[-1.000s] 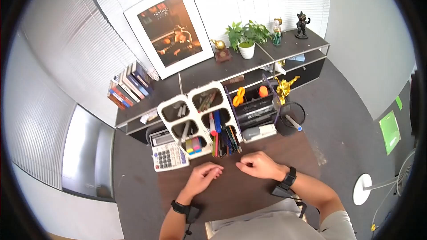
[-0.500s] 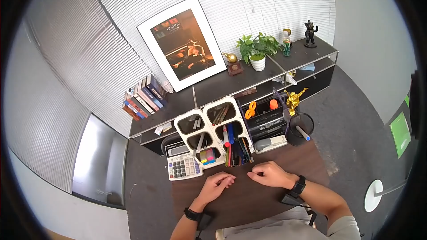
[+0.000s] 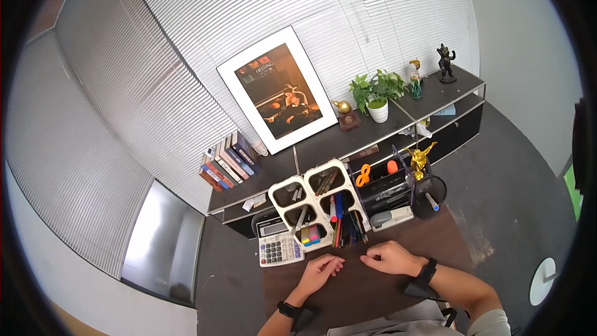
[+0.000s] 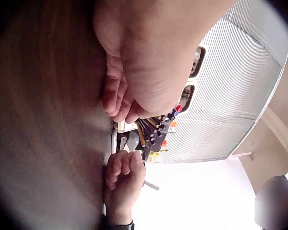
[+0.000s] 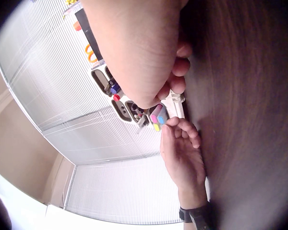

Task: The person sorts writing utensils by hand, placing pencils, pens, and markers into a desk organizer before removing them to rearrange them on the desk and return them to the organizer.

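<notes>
Both hands rest on the dark brown desk (image 3: 348, 292), fingers loosely curled with nothing in them. My left hand (image 3: 320, 272) lies in front of the white pen organizer (image 3: 318, 202), near the calculator (image 3: 280, 251). A short gap separates it from my right hand (image 3: 393, 257), which lies knuckles up near the stapler (image 3: 390, 218). Pens and pencils (image 3: 348, 230) fan out of the organizer's front compartment, beside colored sticky flags (image 3: 309, 235). In the left wrist view, the left hand's edge (image 4: 149, 52) touches the wood; the right wrist view shows the left palm (image 5: 182, 158) partly turned up.
Right of the organizer stands a dark desk caddy (image 3: 388, 193) with orange-handled scissors (image 3: 363, 176). A black mesh cup (image 3: 446, 198) holds a marker (image 3: 432, 202) beside a gold figurine (image 3: 421, 158). Behind, a low cabinet bears books (image 3: 230, 160), a framed poster (image 3: 280, 90) and a potted plant (image 3: 377, 111).
The head view has tilted upward and turned left, so the whole scene sits lower and further right in it. Both hands stay in the same place on the desk.
</notes>
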`<action>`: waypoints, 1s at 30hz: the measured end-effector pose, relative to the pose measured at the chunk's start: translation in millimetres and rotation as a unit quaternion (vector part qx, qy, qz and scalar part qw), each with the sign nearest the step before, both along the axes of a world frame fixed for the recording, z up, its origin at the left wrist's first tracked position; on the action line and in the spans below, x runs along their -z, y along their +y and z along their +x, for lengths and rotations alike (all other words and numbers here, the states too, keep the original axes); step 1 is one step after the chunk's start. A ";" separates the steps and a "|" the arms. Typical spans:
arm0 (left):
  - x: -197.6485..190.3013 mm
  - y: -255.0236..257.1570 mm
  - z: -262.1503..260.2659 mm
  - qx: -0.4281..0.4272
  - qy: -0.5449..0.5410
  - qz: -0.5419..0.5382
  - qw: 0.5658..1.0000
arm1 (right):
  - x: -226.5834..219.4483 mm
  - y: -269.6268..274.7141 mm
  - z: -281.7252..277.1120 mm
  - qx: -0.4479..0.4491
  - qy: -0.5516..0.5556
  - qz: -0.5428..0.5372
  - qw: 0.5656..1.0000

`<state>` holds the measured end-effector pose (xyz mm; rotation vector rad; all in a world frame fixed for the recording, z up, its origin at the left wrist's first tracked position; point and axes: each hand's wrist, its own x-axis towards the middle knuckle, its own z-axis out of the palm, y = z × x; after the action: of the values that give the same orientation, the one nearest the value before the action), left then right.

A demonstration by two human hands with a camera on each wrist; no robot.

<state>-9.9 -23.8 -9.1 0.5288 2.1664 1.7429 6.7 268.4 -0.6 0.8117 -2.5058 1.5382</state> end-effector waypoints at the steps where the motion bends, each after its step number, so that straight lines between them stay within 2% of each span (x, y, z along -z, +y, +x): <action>1: 1.2 -0.2 -0.4 -0.001 -0.001 -0.004 1.000 | -0.7 0.8 0.1 -0.001 -0.004 0.003 1.000; 11: 5.6 -3.6 -1.8 0.007 -0.015 -0.014 1.000 | -3.2 1.4 0.1 -0.030 0.019 0.003 0.999; 14: 13.0 -6.0 -4.9 0.018 -0.009 -0.025 1.000 | -2.5 0.9 0.9 -0.020 -0.018 0.015 1.000; 17: 16.2 -5.3 -4.1 0.027 -0.014 -0.017 0.999 | -4.6 -2.0 1.0 -0.009 0.004 -0.019 1.000; 23: 8.0 -3.9 -4.7 0.044 -0.008 -0.024 0.999 | -7.5 -4.6 1.6 0.004 -0.006 0.011 1.000; 26: 2.6 -3.1 -3.3 0.050 0.042 -0.010 0.998 | -13.9 -6.8 5.8 0.025 -0.042 0.028 0.998; 30: 5.6 -5.1 -3.6 0.049 0.061 -0.010 0.997 | -4.9 -5.4 2.9 0.007 -0.024 0.044 0.999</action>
<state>-13.5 -28.9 -14.6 0.7394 2.1972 1.6756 9.6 263.0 4.3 0.7750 -2.6237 1.4697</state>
